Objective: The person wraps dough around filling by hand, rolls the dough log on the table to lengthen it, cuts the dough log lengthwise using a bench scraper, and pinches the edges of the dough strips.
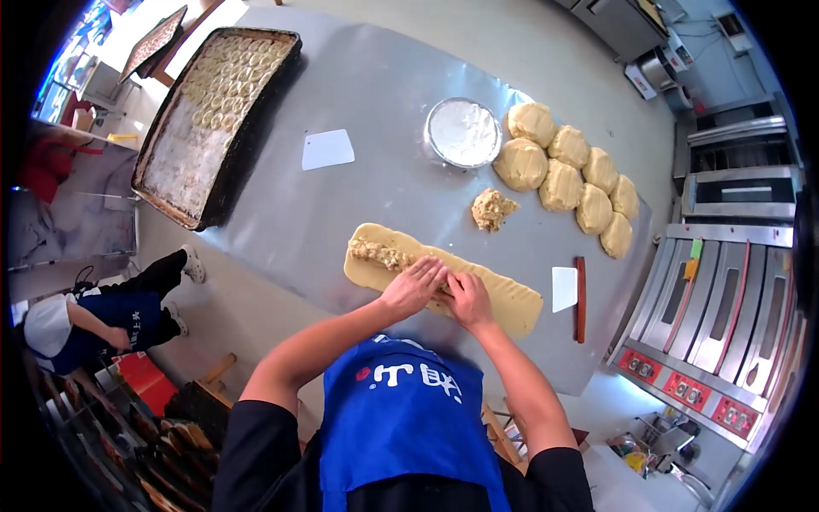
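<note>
A long flat sheet of pale yellow dough (509, 300) lies near the front of the metal table. A line of crumbly filling (380, 254) runs along the sheet's left half and passes under my hands. My left hand (416, 285) lies over the filling, fingers stretched and close together. Right beside it, my right hand (466, 299) bends its fingers round the filling; a bit shows between the two hands. Beyond the sheet sits a loose lump of the same filling (493, 210). My palms hide part of the dough beneath.
Several round dough balls (561, 186) cluster at the back right, beside a bowl of white flour (463, 133). A white scraper (328, 150) lies left; a wooden-handled scraper (565, 288) lies right. A large baking tray (171, 175) holds small pieces. Another person (102, 324) stands at left.
</note>
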The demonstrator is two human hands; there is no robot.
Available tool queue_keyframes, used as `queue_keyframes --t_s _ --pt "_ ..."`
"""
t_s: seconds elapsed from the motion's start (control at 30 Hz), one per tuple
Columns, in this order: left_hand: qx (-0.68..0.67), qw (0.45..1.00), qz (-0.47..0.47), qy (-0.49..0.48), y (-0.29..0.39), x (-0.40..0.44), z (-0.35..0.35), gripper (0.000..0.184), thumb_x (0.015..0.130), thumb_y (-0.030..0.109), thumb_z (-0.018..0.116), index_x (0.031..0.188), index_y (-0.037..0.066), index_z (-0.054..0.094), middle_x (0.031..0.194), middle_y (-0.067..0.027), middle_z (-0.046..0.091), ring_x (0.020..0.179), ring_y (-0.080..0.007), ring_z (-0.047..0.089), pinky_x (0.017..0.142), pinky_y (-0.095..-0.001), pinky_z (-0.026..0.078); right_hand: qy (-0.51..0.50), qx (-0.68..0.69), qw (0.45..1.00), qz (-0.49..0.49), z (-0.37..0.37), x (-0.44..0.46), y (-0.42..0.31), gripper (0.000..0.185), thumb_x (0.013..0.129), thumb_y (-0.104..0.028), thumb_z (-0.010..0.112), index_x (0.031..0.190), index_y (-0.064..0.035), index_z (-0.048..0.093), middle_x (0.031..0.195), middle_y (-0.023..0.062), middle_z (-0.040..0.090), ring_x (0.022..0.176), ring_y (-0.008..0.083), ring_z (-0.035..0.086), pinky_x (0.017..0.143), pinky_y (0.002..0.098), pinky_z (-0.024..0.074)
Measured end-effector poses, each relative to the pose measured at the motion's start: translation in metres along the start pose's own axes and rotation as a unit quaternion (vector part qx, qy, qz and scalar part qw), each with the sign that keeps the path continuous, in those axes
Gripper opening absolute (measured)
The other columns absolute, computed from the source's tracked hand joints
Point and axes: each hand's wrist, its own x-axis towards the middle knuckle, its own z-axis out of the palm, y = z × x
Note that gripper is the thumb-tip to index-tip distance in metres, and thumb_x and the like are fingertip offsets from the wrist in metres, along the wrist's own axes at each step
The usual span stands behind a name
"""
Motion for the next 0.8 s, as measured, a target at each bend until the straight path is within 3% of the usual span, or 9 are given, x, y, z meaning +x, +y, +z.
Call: queue_keyframes --t_s 0.1,0.2,0.23,0.33,0.43,0.6,0.67,0.7,0.8 --pt "0.026 0.998 -0.018 -0.061 0.016 -0.003 -0.014 0.09 0.099 0.045 0.068 0.166 -0.004 0.033 0.176 -0.0222 0.031 0.166 -0.0321 0.027 0.138 -0.0472 0.016 -0.069 -0.047 0.996 0.016 -0.003 -0.008 0.006 0.053 0.087 -0.027 0.082 0.135 -0.0049 0.072 0.105 0.0102 0.063 0.101 0.0318 0.062 0.09 0.0454 0.0525" --pt "-0.085 0.995 -0.032 -0.042 0.013 -0.007 -0.024 0.098 0.095 0.054 0.072 0.167 -0.002 0.034 0.177 -0.023 0.03 0.166 -0.0354 0.025 0.138 -0.05 0.014 -0.08 -0.037 0.996 0.023 -0.011 -0.006 0.003 0.064 0.089 -0.034 0.081 0.142 -0.0023 0.067 0.112 0.0112 0.064 0.103 0.0319 0.063 0.094 0.0451 0.0524" --pt "-0.119 0.987 -0.099 -0.041 0.008 -0.009 -0.032 0.101 0.094 0.057 0.073 0.168 0.001 0.034 0.177 -0.0239 0.029 0.167 -0.0389 0.022 0.138 -0.0534 0.012 -0.078 -0.038 0.996 0.02 -0.016 0.001 0.0 0.064 0.089 -0.034 0.081 0.142 -0.0023 0.067 0.112 0.0112 0.064 0.103 0.0319 0.063 0.094 0.0451 0.0524" --pt "0.026 0.991 -0.129 -0.006 -0.035 -0.024 -0.067 0.099 0.094 0.055 0.074 0.169 0.004 0.035 0.177 -0.0228 0.029 0.167 -0.0406 0.021 0.137 -0.0552 0.011 -0.013 -0.012 0.999 0.035 -0.014 0.019 -0.03 0.073 0.09 -0.039 0.08 0.148 0.0008 0.061 0.117 0.0132 0.064 0.108 0.0333 0.062 0.098 0.0463 0.0514" --pt "0.092 0.99 -0.079 -0.067 -0.064 -0.051 -0.064 0.098 0.094 0.054 0.075 0.169 0.005 0.035 0.177 -0.0198 0.03 0.167 -0.0389 0.02 0.138 -0.0548 0.012 -0.005 0.015 1.0 0.004 0.009 0.06 -0.051 0.077 0.09 -0.041 0.079 0.151 0.002 0.057 0.121 0.0141 0.063 0.11 0.0333 0.061 0.1 0.0479 0.0507" --pt "-0.036 0.993 -0.087 -0.068 -0.085 -0.047 -0.068 0.098 0.089 0.047 0.08 0.166 0.005 0.039 0.174 -0.0142 0.039 0.166 -0.0324 0.026 0.138 -0.052 0.014 -0.049 -0.071 0.995 -0.05 0.076 0.081 -0.048 0.075 0.086 -0.035 0.084 0.147 0.0012 0.059 0.119 0.0136 0.062 0.115 0.0332 0.061 0.103 0.0462 0.0519" --pt "-0.015 0.993 -0.102 -0.059 -0.097 -0.049 -0.081 0.091 0.088 0.038 0.083 0.163 0.004 0.043 0.169 -0.0133 0.046 0.164 -0.0315 0.03 0.138 -0.0506 0.019 -0.054 -0.052 0.996 -0.053 0.078 0.081 -0.046 0.07 0.086 -0.029 0.084 0.145 0.0016 0.061 0.118 0.0135 0.062 0.115 0.033 0.061 0.104 0.0453 0.0521" --pt "-0.016 0.995 -0.1 -0.019 -0.1 -0.051 -0.082 0.073 0.089 0.028 0.082 0.153 0.005 0.055 0.162 -0.0143 0.054 0.162 -0.0326 0.035 0.137 -0.0487 0.025 -0.071 0.006 0.997 -0.023 0.064 0.088 -0.052 0.066 0.086 -0.025 0.084 0.143 0.001 0.062 0.119 0.0137 0.062 0.115 0.0335 0.061 0.103 0.0449 0.0525" --pt "-0.064 0.994 -0.083 0.003 -0.112 -0.055 -0.061 0.055 0.089 0.025 0.08 0.138 0.006 0.066 0.154 -0.0139 0.063 0.156 -0.0324 0.045 0.133 -0.0467 0.033 -0.079 0.053 0.995 0.0 0.043 0.103 -0.068 0.06 0.088 -0.023 0.082 0.141 0.0004 0.065 0.118 0.0135 0.063 0.113 0.0333 0.061 0.102 0.045 0.0526"
